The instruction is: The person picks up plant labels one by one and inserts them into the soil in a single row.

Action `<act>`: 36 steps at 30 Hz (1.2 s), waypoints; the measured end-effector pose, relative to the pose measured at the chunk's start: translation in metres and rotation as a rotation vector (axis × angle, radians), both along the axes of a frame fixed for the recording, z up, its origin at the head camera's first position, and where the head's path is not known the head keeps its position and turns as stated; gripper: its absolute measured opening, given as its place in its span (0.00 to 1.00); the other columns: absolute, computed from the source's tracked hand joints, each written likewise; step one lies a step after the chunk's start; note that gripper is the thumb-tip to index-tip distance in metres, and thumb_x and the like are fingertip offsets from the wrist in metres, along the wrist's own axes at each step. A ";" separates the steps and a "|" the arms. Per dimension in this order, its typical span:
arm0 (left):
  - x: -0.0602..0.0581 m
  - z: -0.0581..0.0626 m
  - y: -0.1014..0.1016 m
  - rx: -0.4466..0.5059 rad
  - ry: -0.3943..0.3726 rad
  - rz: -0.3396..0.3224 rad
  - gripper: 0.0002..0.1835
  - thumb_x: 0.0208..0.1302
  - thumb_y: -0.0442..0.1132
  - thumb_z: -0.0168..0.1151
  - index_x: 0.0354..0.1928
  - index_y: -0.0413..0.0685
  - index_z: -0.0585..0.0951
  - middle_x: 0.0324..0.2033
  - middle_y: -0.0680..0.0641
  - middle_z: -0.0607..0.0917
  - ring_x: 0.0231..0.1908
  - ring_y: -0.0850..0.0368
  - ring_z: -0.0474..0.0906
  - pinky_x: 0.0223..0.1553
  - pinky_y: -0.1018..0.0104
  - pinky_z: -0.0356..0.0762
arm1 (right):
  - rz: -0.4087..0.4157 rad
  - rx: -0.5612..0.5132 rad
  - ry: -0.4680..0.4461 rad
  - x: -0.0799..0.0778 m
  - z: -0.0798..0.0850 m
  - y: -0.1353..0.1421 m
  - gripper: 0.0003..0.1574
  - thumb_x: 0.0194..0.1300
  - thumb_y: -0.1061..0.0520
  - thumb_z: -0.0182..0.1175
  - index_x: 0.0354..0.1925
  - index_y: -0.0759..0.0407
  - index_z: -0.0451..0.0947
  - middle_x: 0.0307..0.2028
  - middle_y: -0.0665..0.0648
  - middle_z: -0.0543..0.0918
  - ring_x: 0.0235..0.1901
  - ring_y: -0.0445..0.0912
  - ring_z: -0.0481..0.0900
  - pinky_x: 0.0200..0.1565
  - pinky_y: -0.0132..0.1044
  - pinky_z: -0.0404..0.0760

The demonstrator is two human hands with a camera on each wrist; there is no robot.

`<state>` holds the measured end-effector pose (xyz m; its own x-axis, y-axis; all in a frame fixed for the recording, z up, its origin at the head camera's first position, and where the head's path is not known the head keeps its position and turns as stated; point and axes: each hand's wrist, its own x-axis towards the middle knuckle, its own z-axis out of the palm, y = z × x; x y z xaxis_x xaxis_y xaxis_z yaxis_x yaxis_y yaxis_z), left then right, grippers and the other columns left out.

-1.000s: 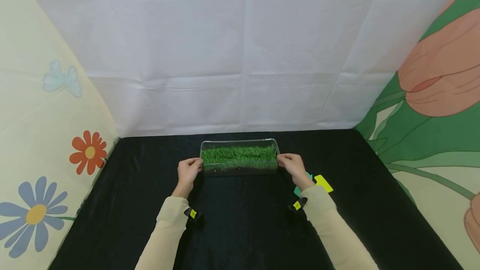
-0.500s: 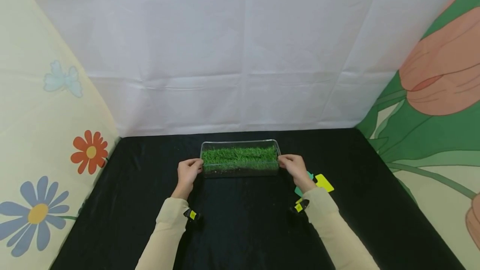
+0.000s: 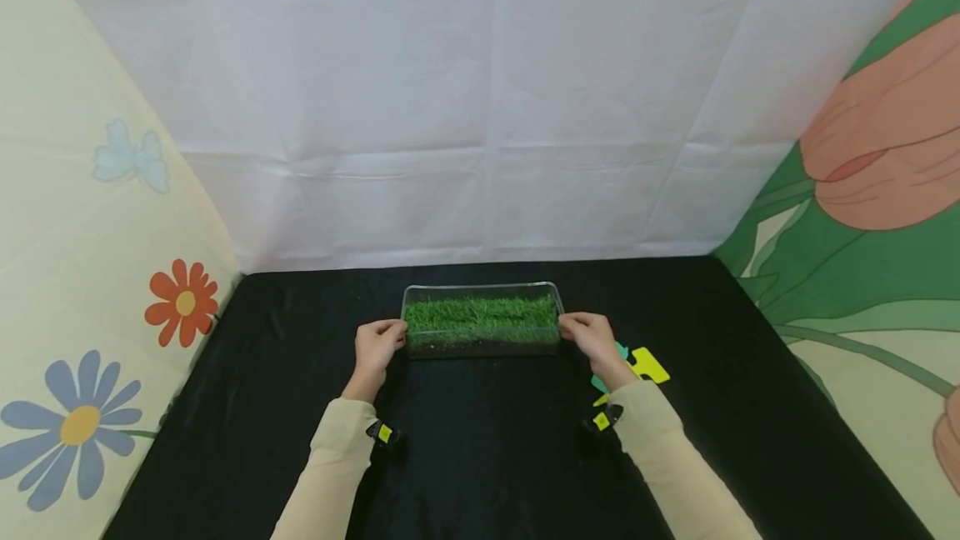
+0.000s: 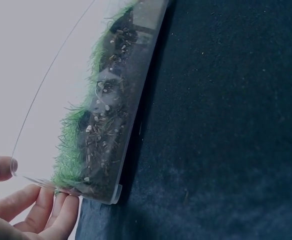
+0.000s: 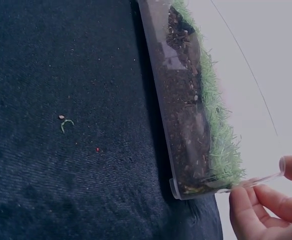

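Observation:
A clear plastic box [image 3: 483, 349] stands lengthwise across the black cloth, with green grass [image 3: 480, 312] over dark soil inside. My left hand [image 3: 377, 348] pinches its left end wall at the rim; in the left wrist view the thumb is at the top edge and the fingers lie against the outside. The right end is pinched likewise by my right hand [image 3: 594, 342]. The right wrist view shows its thumb on the rim and its fingers [image 5: 243, 207] below on the outer side. Through the front wall, the soil [image 4: 108, 120] shows pale bits.
Partly under my right wrist lie a yellow flat piece [image 3: 650, 366] and a teal flat piece [image 3: 599, 384]. Small crumbs and a green sprig [image 5: 66, 124] are on the black cloth [image 3: 480, 457]. A white sheet [image 3: 487, 107] hangs behind the table; printed cloths flank both sides.
The box has slid slightly toward me and a little to the right, both hands still pinching its ends. More of the yellow piece shows past my right wrist.

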<state>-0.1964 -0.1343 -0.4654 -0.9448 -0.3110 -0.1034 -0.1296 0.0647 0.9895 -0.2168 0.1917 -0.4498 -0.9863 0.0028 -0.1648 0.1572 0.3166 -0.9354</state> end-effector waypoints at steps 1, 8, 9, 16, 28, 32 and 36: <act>0.000 0.000 0.000 0.001 -0.002 0.001 0.13 0.60 0.31 0.55 0.42 0.27 0.79 0.42 0.33 0.79 0.43 0.43 0.77 0.44 0.55 0.76 | 0.006 0.002 0.003 0.000 0.000 0.000 0.23 0.68 0.58 0.48 0.55 0.73 0.69 0.54 0.71 0.71 0.51 0.61 0.72 0.53 0.49 0.70; 0.005 0.001 0.000 -0.007 -0.004 -0.007 0.13 0.60 0.31 0.56 0.42 0.27 0.79 0.41 0.33 0.79 0.42 0.43 0.78 0.43 0.54 0.77 | 0.008 0.011 0.001 0.003 0.000 0.001 0.23 0.68 0.58 0.48 0.56 0.73 0.68 0.54 0.71 0.71 0.51 0.61 0.72 0.53 0.51 0.69; 0.005 0.001 0.000 -0.010 -0.006 -0.007 0.13 0.60 0.32 0.56 0.42 0.27 0.79 0.41 0.33 0.79 0.42 0.43 0.78 0.43 0.55 0.77 | 0.006 0.009 -0.001 0.003 0.000 0.001 0.23 0.68 0.58 0.48 0.56 0.73 0.69 0.54 0.71 0.71 0.51 0.60 0.72 0.53 0.51 0.69; 0.011 0.001 0.000 -0.018 -0.001 -0.011 0.13 0.60 0.31 0.55 0.42 0.27 0.79 0.41 0.33 0.79 0.41 0.44 0.78 0.42 0.56 0.77 | 0.002 0.000 0.006 0.008 -0.001 0.000 0.23 0.68 0.58 0.49 0.55 0.73 0.69 0.53 0.71 0.71 0.50 0.60 0.72 0.53 0.51 0.69; 0.016 0.001 -0.002 -0.002 0.000 -0.024 0.13 0.60 0.31 0.55 0.43 0.27 0.79 0.41 0.33 0.79 0.42 0.44 0.78 0.42 0.56 0.77 | -0.003 0.014 0.016 0.014 0.000 0.000 0.23 0.68 0.58 0.49 0.54 0.73 0.70 0.53 0.70 0.72 0.49 0.60 0.73 0.53 0.51 0.70; 0.018 0.001 -0.002 0.002 0.001 -0.024 0.12 0.60 0.31 0.56 0.42 0.27 0.79 0.40 0.34 0.80 0.41 0.45 0.78 0.42 0.56 0.78 | -0.010 0.012 0.014 0.015 -0.001 0.000 0.22 0.68 0.58 0.49 0.54 0.73 0.70 0.52 0.70 0.73 0.48 0.59 0.74 0.53 0.51 0.70; 0.019 0.000 -0.002 0.005 0.006 -0.027 0.12 0.59 0.30 0.56 0.41 0.26 0.80 0.39 0.34 0.80 0.39 0.46 0.79 0.41 0.55 0.78 | -0.011 0.012 0.014 0.016 -0.001 0.000 0.23 0.67 0.58 0.49 0.54 0.73 0.70 0.53 0.71 0.72 0.48 0.59 0.74 0.53 0.51 0.70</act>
<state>-0.1773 -0.1366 -0.4651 -0.9535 -0.2847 -0.0993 -0.1221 0.0633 0.9905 -0.2005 0.1922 -0.4512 -0.9884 0.0160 -0.1512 0.1481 0.3260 -0.9337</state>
